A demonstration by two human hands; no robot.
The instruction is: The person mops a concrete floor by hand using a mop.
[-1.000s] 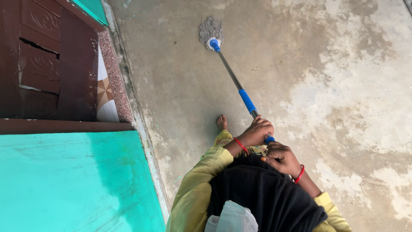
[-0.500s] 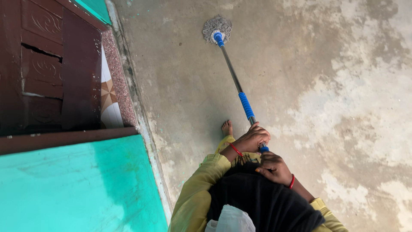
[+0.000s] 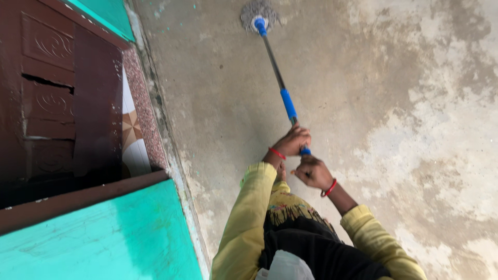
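While both hands, left (image 3: 293,141) above right (image 3: 313,172), gripped the mop handle (image 3: 275,70), steady downward pressure on the mop head (image 3: 258,15) seemed smart.

I see a mop (image 3: 275,67) with a grey head and black-and-blue handle at twelve o'clock, yellow sleeves (image 3: 249,218), red bangles (image 3: 329,187) (both wrists), a turquoise wall (image 3: 104,243), a carved brown door (image 3: 46,103), and blotchy grey concrete floor (image 3: 415,103).

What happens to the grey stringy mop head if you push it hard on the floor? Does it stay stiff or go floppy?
The grey stringy mop head would probably go floppy: its strands already lie splayed flat on the concrete floor. The long pole with blue grips looks straight, so likely stiff. Both hands, left hand and right hand, grip it, so it may need some force.
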